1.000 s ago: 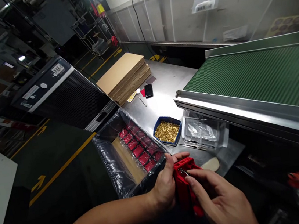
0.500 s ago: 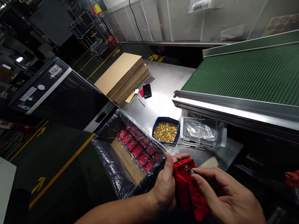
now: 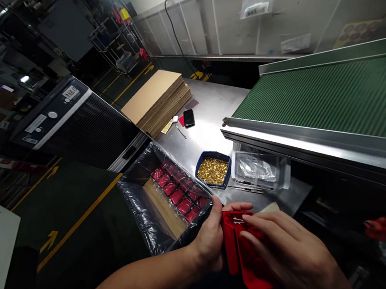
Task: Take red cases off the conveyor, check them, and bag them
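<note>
My left hand (image 3: 211, 237) grips a red plastic part (image 3: 232, 249) by its upper end, thumb on the near side and fingers behind. The part stands roughly upright and has a recess near its top. Inside that recess lies a small shiny metal piece (image 3: 238, 220). My right hand (image 3: 292, 240) is over the part's right side, its fingers stretched out and the thumb apart from them. Its fingertips are at the metal piece; whether they touch it I cannot tell. The right hand hides much of the part's lower right.
A black-lined bin (image 3: 137, 209) holds several red wrapped pieces (image 3: 177, 196). On the metal table (image 3: 204, 100) are a blue tray (image 3: 199, 159) of small brass-coloured pieces, a clear plastic box (image 3: 253, 167) and a cardboard stack (image 3: 157, 97). A green conveyor (image 3: 333, 96) extends rightward.
My right thumb and finger have come apart from their pinch on the metal piece, which now lies in the recess. The red part has turned slightly in my left hand.
</note>
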A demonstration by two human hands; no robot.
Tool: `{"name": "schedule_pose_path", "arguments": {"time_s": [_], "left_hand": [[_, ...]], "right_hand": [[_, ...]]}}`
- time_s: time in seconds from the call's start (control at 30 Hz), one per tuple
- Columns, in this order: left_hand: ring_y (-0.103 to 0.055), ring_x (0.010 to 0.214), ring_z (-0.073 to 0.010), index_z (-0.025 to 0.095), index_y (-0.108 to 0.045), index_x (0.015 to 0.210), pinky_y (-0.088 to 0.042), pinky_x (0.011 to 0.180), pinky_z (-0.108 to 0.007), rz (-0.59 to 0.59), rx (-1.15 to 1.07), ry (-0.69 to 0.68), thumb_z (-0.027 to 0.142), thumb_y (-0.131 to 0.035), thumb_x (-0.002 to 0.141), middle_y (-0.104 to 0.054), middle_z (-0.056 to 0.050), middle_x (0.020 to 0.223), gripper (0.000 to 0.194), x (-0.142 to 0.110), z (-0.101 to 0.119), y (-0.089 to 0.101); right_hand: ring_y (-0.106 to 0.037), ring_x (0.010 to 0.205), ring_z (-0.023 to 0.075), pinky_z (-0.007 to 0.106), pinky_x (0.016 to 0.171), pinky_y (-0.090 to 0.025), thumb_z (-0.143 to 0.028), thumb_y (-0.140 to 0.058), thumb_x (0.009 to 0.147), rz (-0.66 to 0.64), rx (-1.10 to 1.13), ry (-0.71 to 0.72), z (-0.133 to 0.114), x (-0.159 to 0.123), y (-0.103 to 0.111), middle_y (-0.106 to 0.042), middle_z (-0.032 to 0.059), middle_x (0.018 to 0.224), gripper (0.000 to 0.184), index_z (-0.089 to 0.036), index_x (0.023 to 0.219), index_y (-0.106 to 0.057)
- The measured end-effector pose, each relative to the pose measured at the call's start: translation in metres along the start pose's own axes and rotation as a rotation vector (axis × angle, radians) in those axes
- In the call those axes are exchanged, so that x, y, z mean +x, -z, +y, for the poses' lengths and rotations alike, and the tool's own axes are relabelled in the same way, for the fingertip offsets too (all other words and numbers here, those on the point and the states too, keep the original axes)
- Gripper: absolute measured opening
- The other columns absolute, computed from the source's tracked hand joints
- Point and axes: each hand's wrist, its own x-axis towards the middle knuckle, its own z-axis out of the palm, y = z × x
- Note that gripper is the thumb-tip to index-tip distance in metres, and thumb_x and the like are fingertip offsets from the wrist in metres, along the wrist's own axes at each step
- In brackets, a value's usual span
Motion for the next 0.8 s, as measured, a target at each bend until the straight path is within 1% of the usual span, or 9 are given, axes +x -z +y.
{"name": "schedule_pose_path", "arguments": {"time_s": [0.07, 0.17, 0.33, 0.5, 0.57, 0.6, 0.67, 0.73, 0.8], "left_hand": [[-0.061, 0.095, -0.0269, 0.01, -0.063, 0.12, -0.051, 0.085, -0.033, 0.0, 0.0, 0.02, 0.088, -0.077, 0.062, -0.062, -0.018, 0.11, 0.098, 0.0, 0.0, 0.001], [-0.061, 0.096, -0.0269, 0.01, -0.063, 0.119, -0.051, 0.085, -0.032, 0.003, 0.005, 0.019, 0.089, -0.076, 0.063, -0.062, -0.018, 0.11, 0.098, -0.001, -0.002, 0.002], [-0.061, 0.096, -0.0262, 0.008, -0.064, 0.118, -0.051, 0.086, -0.031, -0.009, 0.016, 0.011, 0.086, -0.074, 0.071, -0.062, -0.017, 0.11, 0.091, -0.003, -0.003, 0.004], [-0.063, 0.091, -0.0238, 0.009, -0.065, 0.117, -0.052, 0.082, -0.028, -0.026, 0.068, 0.0, 0.09, -0.067, 0.072, -0.065, -0.015, 0.105, 0.092, -0.004, -0.006, 0.005], [-0.064, 0.089, -0.0237, 0.01, -0.066, 0.115, -0.052, 0.081, -0.028, -0.037, 0.083, -0.005, 0.089, -0.066, 0.074, -0.065, -0.015, 0.103, 0.09, -0.003, -0.009, 0.006], [-0.064, 0.089, -0.0238, 0.01, -0.066, 0.114, -0.052, 0.081, -0.028, -0.047, 0.074, -0.006, 0.088, -0.066, 0.075, -0.066, -0.015, 0.102, 0.086, -0.003, -0.01, 0.007], [-0.064, 0.09, -0.0242, 0.011, -0.066, 0.111, -0.051, 0.083, -0.029, -0.06, 0.053, -0.007, 0.085, -0.067, 0.078, -0.066, -0.014, 0.101, 0.081, -0.003, -0.012, 0.008], [-0.063, 0.091, -0.0247, 0.011, -0.066, 0.112, -0.051, 0.084, -0.03, -0.063, 0.051, -0.005, 0.084, -0.066, 0.081, -0.066, -0.015, 0.102, 0.08, -0.004, -0.012, 0.01], [-0.063, 0.091, -0.0249, 0.009, -0.065, 0.116, -0.051, 0.084, -0.031, -0.05, 0.039, 0.01, 0.083, -0.053, 0.089, -0.065, -0.017, 0.104, 0.08, -0.006, -0.01, 0.01]], "right_hand": [[-0.056, 0.099, 0.0115, 0.024, 0.088, -0.047, -0.008, -0.062, 0.09, -0.032, 0.006, 0.013, 0.001, 0.002, 0.0, -0.06, 0.008, 0.105, 0.028, -0.011, 0.117, -0.059], [-0.055, 0.097, 0.0115, 0.025, 0.086, -0.047, -0.009, -0.06, 0.092, -0.04, 0.005, 0.028, 0.0, 0.002, -0.001, -0.06, 0.0079, 0.104, 0.024, -0.011, 0.115, -0.06], [-0.056, 0.099, 0.0111, 0.025, 0.089, -0.047, -0.009, -0.06, 0.092, -0.033, 0.014, 0.013, -0.001, -0.001, -0.003, -0.061, 0.0074, 0.108, 0.026, -0.012, 0.118, -0.06], [-0.057, 0.101, 0.0125, 0.025, 0.087, -0.049, -0.009, -0.057, 0.092, -0.103, 0.018, 0.01, 0.002, -0.008, -0.005, -0.061, 0.007, 0.109, 0.029, -0.015, 0.121, -0.057], [-0.058, 0.101, 0.0121, 0.024, 0.087, -0.05, -0.008, -0.056, 0.092, -0.094, 0.036, -0.008, 0.002, -0.011, -0.005, -0.061, 0.007, 0.11, 0.032, -0.016, 0.123, -0.056], [-0.059, 0.101, 0.0114, 0.023, 0.088, -0.05, -0.008, -0.056, 0.092, -0.061, 0.044, -0.038, 0.001, -0.012, -0.005, -0.061, 0.0062, 0.11, 0.033, -0.017, 0.124, -0.057], [-0.061, 0.097, 0.0098, 0.021, 0.087, -0.049, -0.013, -0.06, 0.092, 0.065, 0.05, -0.17, -0.002, -0.013, -0.002, -0.063, 0.0034, 0.108, 0.03, -0.021, 0.121, -0.06], [-0.063, 0.089, 0.0093, 0.019, 0.082, -0.049, -0.025, -0.064, 0.092, 0.191, 0.056, -0.367, -0.009, -0.013, 0.002, -0.065, 0.0007, 0.103, 0.023, -0.024, 0.115, -0.064], [-0.065, 0.091, 0.0115, 0.02, 0.083, -0.048, -0.041, -0.064, 0.091, 0.274, 0.097, -0.626, -0.018, -0.014, 0.007, -0.067, 0.0002, 0.103, 0.027, -0.025, 0.112, -0.064]]}}
